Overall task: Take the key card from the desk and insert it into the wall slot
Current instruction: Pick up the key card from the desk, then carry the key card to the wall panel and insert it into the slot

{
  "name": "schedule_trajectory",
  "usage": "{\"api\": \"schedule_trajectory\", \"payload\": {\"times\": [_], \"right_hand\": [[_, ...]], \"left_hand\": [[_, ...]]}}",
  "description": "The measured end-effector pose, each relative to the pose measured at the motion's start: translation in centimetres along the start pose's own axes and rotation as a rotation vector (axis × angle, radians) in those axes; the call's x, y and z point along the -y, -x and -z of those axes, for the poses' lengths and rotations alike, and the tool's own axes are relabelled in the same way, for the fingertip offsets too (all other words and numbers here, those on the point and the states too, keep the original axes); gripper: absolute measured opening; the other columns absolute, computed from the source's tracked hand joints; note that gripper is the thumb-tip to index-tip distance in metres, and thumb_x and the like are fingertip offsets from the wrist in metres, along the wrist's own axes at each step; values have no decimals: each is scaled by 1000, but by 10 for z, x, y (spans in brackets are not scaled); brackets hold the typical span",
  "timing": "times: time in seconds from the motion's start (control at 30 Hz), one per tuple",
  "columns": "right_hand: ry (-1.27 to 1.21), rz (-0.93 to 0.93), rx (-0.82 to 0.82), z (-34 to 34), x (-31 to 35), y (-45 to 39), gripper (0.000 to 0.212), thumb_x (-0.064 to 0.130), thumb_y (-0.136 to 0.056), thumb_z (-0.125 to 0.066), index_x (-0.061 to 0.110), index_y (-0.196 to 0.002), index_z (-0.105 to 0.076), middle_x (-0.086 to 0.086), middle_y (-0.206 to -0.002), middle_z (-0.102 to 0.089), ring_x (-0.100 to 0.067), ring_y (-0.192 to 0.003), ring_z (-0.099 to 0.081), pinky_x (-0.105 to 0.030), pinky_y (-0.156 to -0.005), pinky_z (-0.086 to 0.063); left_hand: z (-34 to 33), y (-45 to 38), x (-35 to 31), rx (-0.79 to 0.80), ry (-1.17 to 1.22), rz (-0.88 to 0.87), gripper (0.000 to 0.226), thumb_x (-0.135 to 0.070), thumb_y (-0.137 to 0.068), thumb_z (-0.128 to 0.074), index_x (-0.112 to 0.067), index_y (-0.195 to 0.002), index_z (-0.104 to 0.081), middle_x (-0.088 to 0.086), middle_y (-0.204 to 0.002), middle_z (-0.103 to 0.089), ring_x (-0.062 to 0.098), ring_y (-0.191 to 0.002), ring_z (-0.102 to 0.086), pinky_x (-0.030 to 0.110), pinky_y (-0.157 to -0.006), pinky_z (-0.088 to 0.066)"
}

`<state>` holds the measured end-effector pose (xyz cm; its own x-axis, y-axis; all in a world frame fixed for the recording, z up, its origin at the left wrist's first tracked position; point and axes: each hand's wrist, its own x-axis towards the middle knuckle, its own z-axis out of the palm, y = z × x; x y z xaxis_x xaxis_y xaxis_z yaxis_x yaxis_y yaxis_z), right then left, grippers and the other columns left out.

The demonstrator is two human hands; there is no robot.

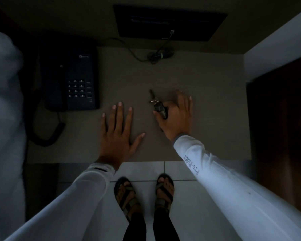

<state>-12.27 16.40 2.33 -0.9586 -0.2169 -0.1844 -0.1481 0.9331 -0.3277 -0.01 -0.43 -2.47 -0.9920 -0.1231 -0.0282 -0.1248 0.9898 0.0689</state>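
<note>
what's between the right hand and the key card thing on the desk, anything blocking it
Nothing visible. The right hand is already on the dark key tag, with its attached key lying clear on the desk. The left hand rests flat, apart from it. The wall slot is not in view.

On your right sleeve you can read the words "Pro-Rider" in dark letters, running along the arm. On the black phone at the left of the desk, the buttons show the numbers 1 to 9 and 0. The small label near the top of the phone is too blurry to read.
</note>
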Motion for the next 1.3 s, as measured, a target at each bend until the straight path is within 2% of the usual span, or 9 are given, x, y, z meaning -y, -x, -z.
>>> {"api": "schedule_trajectory", "payload": {"times": [0.13, 0.23, 0.53, 0.73, 0.83, 1.0, 1.1, 1.2, 1.3], "right_hand": [[-77, -65, 0, 4, 2, 0, 25, 37, -85, -68, 17, -95, -78, -13, -148, -51, -34, -141, -43, -50, -126, -24], [-65, -91, -8, 11, 4, 2, 22, 38, -87, -65, 22, -94, -78, -7, -129, -64, -35, -121, -53, -47, -105, -43], [-277, -111, 28, 60, 18, 5, 15, 25, -85, -64, 22, -99, -68, -5, -90, -79, -33, -90, -72, -42, -82, -58], [-411, -146, 41, 136, 36, 4, 11, 28, -75, -75, 22, -83, -70, 2, -78, -79, -24, -79, -74, -38, -75, -60], [-482, -144, -1, 194, 44, 6, 8, 28, -74, -78, 25, -79, -72, 12, -69, -72, -13, -78, -73, -31, -76, -57], [-583, -85, -112, 330, 54, 15, 15, 22, -82, -80, 12, -93, -79, -3, -94, -81, -12, -90, -76, -40, -92, -60], [-614, -23, -239, 426, 58, 30, 17, 10, -83, -80, 1, -97, -79, -3, -90, -78, 8, -76, -67, -17, -82, -60], [-645, -42, -382, 524, 56, 57, 21, 6, -82, -80, -3, -101, -78, -13, -97, -78, -8, -84, -70, 6, -71, -47], [-697, -63, -521, 616, 43, 94, 25, 5, -81, -81, -4, -104, -77, -19, -102, -78, -19, -91, -72, -5, -82, -54]], "left_hand": [[1, 1, 0, -16, -2, -7, 89, -71, -103, -36, -10, -167, -27, 26, -174, -25, 43, -162, -23, 68, -129, -24], [6, 0, -1, 5, 1, -10, 89, -71, -103, -38, -10, -167, -26, 27, -174, -24, 43, -162, -23, 68, -129, -24], [51, -13, 2, 2, -3, -48, 87, -67, -99, -39, -3, -157, -48, 31, -163, -44, 48, -147, -49, 74, -122, -31], [135, -35, -2, -81, -47, -123, 84, -67, -103, -34, -7, -161, -41, 28, -169, -37, 43, -155, -40, 71, -123, -34], [198, -55, -12, -163, -42, -166, 84, -67, -103, -34, -9, -163, -37, 26, -171, -34, 41, -158, -35, 69, -125, -32], [329, -95, -37, -375, -33, -283, 84, -67, -103, -42, -9, -163, -37, 25, -169, -37, 40, -156, -39, 66, -125, -35], [417, -117, -63, -483, -12, -360, 85, -68, -103, -41, -11, -165, -32, 24, -171, -34, 38, -158, -35, 65, -127, -33], [509, -135, -102, -588, 20, -445, 84, -67, -105, -40, -11, -167, -28, 23, -173, -30, 37, -160, -31, 64, -128, -30], [595, -148, -151, -724, 53, -550, 83, -65, -105, -42, -11, -167, -29, 23, -173, -31, 37, -160, -31, 65, -128, -30]]}}
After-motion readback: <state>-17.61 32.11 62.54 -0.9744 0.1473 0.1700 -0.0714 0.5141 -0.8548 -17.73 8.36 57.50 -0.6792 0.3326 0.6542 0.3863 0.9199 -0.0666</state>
